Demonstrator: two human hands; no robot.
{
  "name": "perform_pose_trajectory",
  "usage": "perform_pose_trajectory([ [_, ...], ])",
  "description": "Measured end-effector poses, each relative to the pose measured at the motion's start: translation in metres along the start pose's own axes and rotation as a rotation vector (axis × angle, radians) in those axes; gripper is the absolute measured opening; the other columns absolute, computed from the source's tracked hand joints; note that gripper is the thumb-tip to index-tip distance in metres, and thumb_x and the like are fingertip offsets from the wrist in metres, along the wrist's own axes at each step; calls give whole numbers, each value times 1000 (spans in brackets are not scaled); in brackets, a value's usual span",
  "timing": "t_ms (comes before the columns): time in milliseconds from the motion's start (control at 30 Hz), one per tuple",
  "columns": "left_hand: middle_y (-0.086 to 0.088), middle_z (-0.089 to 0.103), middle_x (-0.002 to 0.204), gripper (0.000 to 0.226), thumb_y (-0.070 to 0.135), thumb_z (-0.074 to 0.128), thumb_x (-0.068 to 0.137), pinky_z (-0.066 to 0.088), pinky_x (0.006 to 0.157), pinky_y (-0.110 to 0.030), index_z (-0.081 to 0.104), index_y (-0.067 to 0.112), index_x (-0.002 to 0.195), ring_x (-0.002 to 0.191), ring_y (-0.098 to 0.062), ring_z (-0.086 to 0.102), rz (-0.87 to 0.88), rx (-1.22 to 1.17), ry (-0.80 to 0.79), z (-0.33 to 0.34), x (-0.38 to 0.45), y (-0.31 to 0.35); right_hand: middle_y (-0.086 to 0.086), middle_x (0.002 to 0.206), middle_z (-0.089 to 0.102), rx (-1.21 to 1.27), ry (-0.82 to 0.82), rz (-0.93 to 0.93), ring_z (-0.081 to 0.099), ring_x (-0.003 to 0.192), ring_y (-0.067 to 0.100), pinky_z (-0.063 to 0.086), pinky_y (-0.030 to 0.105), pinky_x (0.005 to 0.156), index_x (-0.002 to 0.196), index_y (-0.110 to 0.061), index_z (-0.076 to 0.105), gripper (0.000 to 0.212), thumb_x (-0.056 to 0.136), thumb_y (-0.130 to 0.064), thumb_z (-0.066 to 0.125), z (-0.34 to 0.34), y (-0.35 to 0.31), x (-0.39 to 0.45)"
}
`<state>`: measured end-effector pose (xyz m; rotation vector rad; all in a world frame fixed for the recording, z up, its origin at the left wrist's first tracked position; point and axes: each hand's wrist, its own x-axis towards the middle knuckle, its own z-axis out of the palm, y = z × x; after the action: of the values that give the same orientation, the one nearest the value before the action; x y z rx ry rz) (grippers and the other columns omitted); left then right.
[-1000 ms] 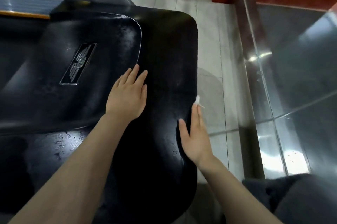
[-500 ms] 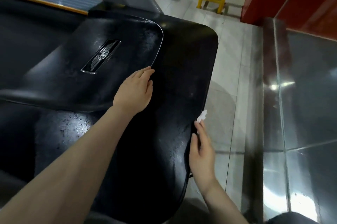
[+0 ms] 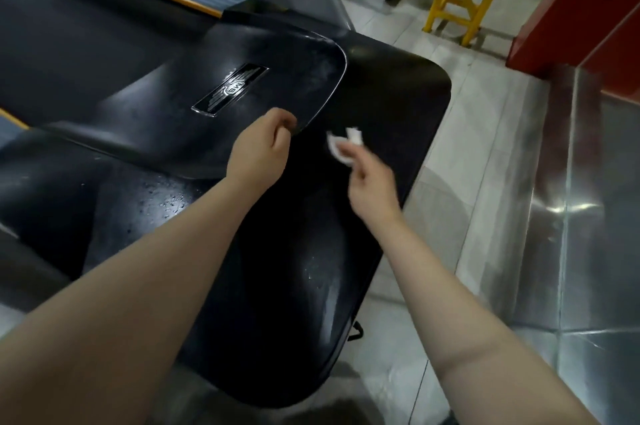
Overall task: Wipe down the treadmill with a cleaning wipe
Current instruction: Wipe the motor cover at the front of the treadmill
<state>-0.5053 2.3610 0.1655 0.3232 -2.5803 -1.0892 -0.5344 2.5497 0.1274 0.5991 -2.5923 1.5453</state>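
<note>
Here, right hand (image 3: pixel 372 187) pinching wipe (image 3: pixel 341 146), over black treadmill cover (image 3: pixel 391 102)

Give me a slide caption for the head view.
Right hand holds a white wipe above the black treadmill cover.

Both hands (image 3: pixel 263 144) (image 3: pixel 369 182) curled, arms outstretched

Black treadmill (image 3: pixel 277 286) on pale tiled floor (image 3: pixel 485 154)
</note>
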Motion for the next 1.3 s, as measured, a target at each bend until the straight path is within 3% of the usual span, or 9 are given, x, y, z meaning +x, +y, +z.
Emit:
perform_pose_trajectory([
  [133, 13, 68, 109, 35, 14, 42, 88, 47, 91, -25, 59, 25, 116, 104, -9, 63, -188, -168, -66, -32, -14, -6, 15, 139, 53, -47, -38, -158, 47, 133, 22, 29, 25, 116, 126, -3, 60, 50, 80, 11, 48, 15, 0, -4],
  [233, 5, 68, 118, 39, 8, 46, 88, 45, 95, -27, 60, 18, 123, 109, -13, 61, -70, 144, -114, -82, -49, -35, 23, 137, 53, -285, 15, -133, 47, 132, 34, 19, 13, 114, 122, 4, 62, 37, 87, 6, 49, -5, 24, 0],
  [367, -5, 69, 111, 41, 16, 47, 79, 40, 96, -37, 63, 15, 116, 108, -29, 61, 104, 648, -122, -153, -103, -90, 8, 132, 61, -260, 13, -41, 53, 125, 12, 25, 5, 108, 118, -3, 68, 34, 93, 6, 47, -12, 10, -25],
  [467, -5, 66, 119, 44, 21, 44, 81, 31, 106, -41, 60, 16, 121, 119, -29, 55, 105, 892, -171, -184, -135, -126, 3, 123, 64, -158, -135, -306, 57, 117, 10, 32, 12, 109, 106, -4, 73, 36, 86, 16, 50, 21, -36, -55],
  [667, -4, 47, 151, 54, 29, 43, 94, 29, 111, -36, 43, 14, 146, 131, -22, 52, 10, 1201, -320, -199, -161, -159, 16, 114, 67, -102, -939, -947, 58, 114, 27, 44, 33, 98, 102, -1, 71, 36, 74, 13, 55, 144, -114, -119],
  [833, -6, 60, 138, 51, 29, 45, 90, 44, 91, -37, 55, 11, 136, 99, -25, 70, -7, 1242, -268, -193, -169, -162, 2, 68, 63, -704, -961, -1313, 63, 78, 24, 38, 49, 101, 69, -15, 72, 36, 70, -9, 37, 209, -147, -121],
  [1000, -5, 59, 140, 55, 32, 33, 90, 36, 94, -36, 55, 14, 136, 102, -26, 68, -33, 1179, -284, -196, -167, -157, -1, 74, 67, -878, -1158, -1467, 64, 80, 22, 44, 48, 101, 73, -17, 73, 15, 74, -15, 58, 190, -151, -136],
  [1133, -4, 58, 141, 55, 33, 33, 90, 36, 95, -36, 53, 14, 137, 103, -25, 68, -42, 1192, -288, -196, -168, -155, 14, 109, 61, -1043, -1418, -1571, 56, 93, 27, 46, 30, 73, 114, -8, 64, 47, 82, -28, 35, 158, -125, -174],
  [1300, -5, 60, 138, 57, 34, 31, 86, 38, 93, -36, 54, 14, 135, 99, -25, 68, -22, 1209, -267, -196, -167, -156, 14, 123, 58, -1240, -1201, -1472, 48, 119, 36, 11, 52, 118, 131, -7, 56, 42, 96, -20, 38, 181, -147, -167],
])
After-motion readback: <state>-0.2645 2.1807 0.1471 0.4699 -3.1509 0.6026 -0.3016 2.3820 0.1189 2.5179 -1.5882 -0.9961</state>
